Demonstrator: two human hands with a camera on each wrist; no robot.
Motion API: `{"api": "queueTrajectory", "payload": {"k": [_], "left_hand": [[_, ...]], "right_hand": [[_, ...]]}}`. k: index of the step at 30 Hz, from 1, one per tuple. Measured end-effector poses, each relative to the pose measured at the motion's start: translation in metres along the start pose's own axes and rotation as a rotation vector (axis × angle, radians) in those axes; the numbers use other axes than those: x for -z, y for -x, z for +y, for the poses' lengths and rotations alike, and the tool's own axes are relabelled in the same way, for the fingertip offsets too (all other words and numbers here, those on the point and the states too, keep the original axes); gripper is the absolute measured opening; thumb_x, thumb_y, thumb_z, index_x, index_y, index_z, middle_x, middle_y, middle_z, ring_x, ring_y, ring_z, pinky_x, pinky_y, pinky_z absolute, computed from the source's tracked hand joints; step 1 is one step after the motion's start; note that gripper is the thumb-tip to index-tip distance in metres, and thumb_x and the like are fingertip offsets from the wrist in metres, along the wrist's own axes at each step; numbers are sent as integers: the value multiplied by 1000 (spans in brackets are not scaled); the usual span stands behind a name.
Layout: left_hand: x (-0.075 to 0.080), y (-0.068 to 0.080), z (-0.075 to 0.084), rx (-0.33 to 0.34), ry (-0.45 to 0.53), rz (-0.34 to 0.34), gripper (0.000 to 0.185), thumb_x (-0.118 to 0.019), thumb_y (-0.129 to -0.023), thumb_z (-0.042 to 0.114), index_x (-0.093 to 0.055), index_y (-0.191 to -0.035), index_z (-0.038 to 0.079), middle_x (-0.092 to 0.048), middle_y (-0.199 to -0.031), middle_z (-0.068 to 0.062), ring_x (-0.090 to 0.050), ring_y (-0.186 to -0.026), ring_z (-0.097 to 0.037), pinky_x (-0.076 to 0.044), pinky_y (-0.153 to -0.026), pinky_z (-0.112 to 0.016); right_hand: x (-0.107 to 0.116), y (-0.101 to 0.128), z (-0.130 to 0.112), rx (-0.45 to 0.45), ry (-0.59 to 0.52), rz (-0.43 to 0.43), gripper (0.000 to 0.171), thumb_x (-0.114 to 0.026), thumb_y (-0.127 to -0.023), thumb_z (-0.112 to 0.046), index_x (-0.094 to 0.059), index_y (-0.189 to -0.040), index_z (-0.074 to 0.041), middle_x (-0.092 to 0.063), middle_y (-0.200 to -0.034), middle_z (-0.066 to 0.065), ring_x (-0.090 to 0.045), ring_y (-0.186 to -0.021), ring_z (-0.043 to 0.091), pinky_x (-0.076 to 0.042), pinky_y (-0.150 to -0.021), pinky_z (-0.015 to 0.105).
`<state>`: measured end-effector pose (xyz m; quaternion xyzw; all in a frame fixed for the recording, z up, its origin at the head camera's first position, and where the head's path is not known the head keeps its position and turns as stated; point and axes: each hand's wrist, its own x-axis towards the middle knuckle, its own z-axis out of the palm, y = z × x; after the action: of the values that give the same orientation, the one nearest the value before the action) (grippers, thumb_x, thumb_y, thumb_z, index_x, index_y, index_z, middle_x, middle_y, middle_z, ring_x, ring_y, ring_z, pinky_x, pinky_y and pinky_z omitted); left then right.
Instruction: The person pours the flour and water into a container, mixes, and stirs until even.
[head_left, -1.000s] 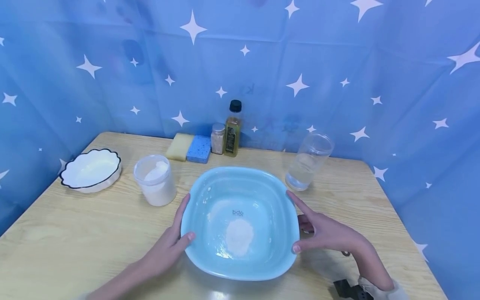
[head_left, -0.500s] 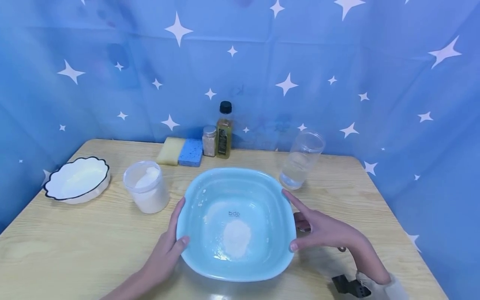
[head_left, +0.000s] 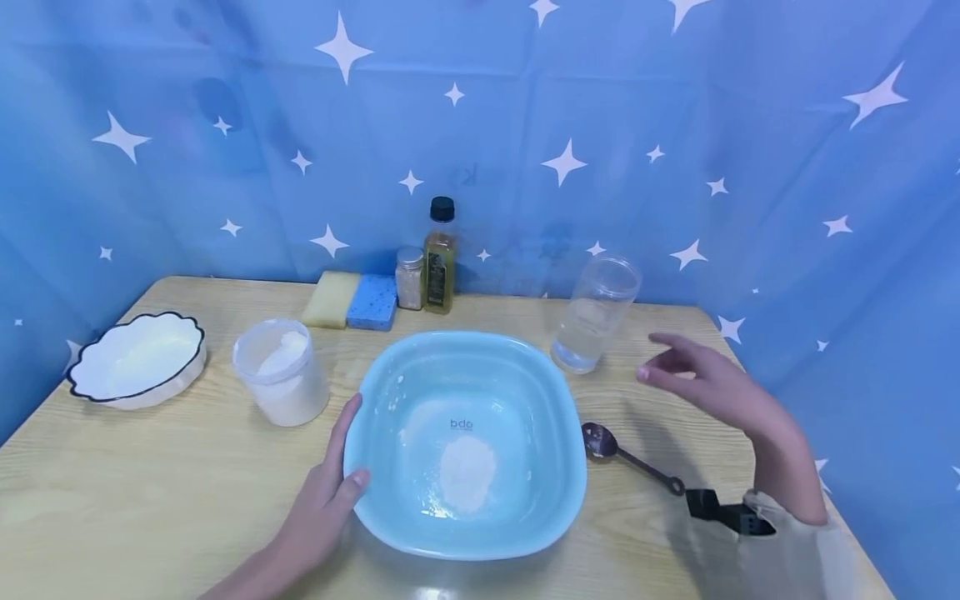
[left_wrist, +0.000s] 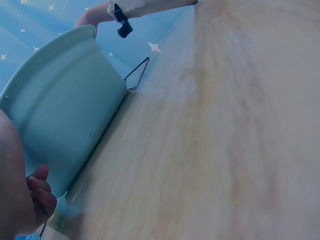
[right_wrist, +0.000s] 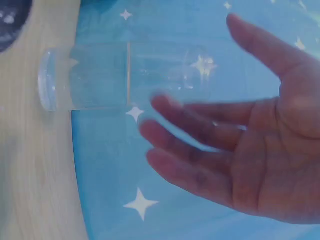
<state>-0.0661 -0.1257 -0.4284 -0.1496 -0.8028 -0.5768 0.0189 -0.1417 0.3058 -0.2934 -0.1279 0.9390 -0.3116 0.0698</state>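
Observation:
A light blue basin (head_left: 465, 442) (left_wrist: 60, 115) sits mid-table with a small heap of white powder (head_left: 467, 472) in its bottom. My left hand (head_left: 326, 496) (left_wrist: 22, 195) rests against the basin's left rim, thumb on the edge. My right hand (head_left: 693, 375) (right_wrist: 225, 145) hovers in the air with fingers spread and holds nothing; it is just right of a clear jar (head_left: 595, 312) (right_wrist: 125, 75) part-filled with water. A dark metal spoon (head_left: 630, 457) lies on the table beside the basin's right side.
A tub of white powder (head_left: 281, 371) stands left of the basin, and a scalloped white bowl (head_left: 135, 360) at the far left. Yellow and blue sponges (head_left: 352, 302), a shaker (head_left: 409, 278) and an oil bottle (head_left: 438, 255) line the back. Blue star cloth (head_left: 525, 125) encloses the table (head_left: 112, 500).
My right hand left the basin's right rim and rose toward the water jar, uncovering the spoon. The left hand has stayed on the left rim.

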Motion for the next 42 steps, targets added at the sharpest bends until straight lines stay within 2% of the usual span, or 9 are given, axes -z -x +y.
{"api": "queueTrajectory", "payload": {"k": [3,7,9,15,20,27,33,39,42], "left_hand": [[1,-1,1,-17,-17,-7,68,-42,-95,13,-6,-150,32,-49,-133,-17,-62,-99,-19,-53,-75,-31],[1,-1,1,-25,-30,-6,67,-41,-95,14,-6,-150,32,-44,-138,-17,-61,-100,-22,-53,-75,-30],[-1,-1,1,-11,-22,-1,67,-40,-96,14,-6,-150,33,-44,-137,-18,-62,-99,-23,-53,-74,-29],[-3,1,-2,-6,17,11,66,-40,-96,12,-7,-149,33,-46,-135,-19,-63,-98,-25,-53,-73,-30],[-3,2,-1,-11,27,-9,67,-39,-96,12,-6,-149,33,-43,-137,-20,-63,-98,-24,-53,-73,-29],[0,-1,2,-6,38,-17,65,-36,-96,14,-4,-149,34,-45,-135,-19,-63,-97,-21,-53,-74,-30],[-1,0,0,-9,29,-11,68,-37,-95,9,-5,-149,34,-41,-139,-18,-62,-101,-24,-52,-77,-31],[0,-1,-1,-1,23,-7,71,-38,-94,6,-5,-149,34,-39,-141,-18,-60,-103,-27,-52,-78,-31],[1,-1,-2,15,31,-9,71,-38,-94,6,-3,-149,36,-37,-143,-16,-61,-103,-26,-52,-78,-31]], "right_hand": [[3,-16,3,-43,-72,86,92,-58,-90,-40,5,-149,-9,-39,-136,27,-40,-120,44,-39,-90,60],[-5,-42,2,-99,-241,177,110,-63,-85,-43,31,-140,-27,-23,-146,23,-32,-128,42,-34,-96,60],[-13,-57,2,-116,-299,233,112,-66,-83,-44,27,-143,-26,-21,-147,23,-31,-130,40,-33,-98,59],[-40,-87,7,-135,-429,416,99,-73,-77,-40,-9,-144,-5,-27,-143,22,-29,-130,36,-30,-102,52],[-53,-95,13,-136,-452,416,94,-76,-76,-27,-12,-141,-2,-29,-140,24,-29,-131,35,-28,-105,49],[-57,-106,13,-130,-444,479,92,-78,-74,-27,-18,-141,-4,-33,-141,19,-34,-130,32,-33,-103,46],[-59,-104,9,-42,-456,543,78,-75,-77,-19,-27,-136,-3,-40,-136,18,-39,-126,32,-35,-101,47],[-42,-88,-9,79,-540,688,68,-74,-75,-8,-34,-130,-8,-47,-125,11,-47,-116,23,-41,-95,39],[-34,-80,-20,138,-586,717,68,-74,-73,-2,-34,-128,-11,-46,-123,10,-48,-113,23,-45,-90,35]]}}
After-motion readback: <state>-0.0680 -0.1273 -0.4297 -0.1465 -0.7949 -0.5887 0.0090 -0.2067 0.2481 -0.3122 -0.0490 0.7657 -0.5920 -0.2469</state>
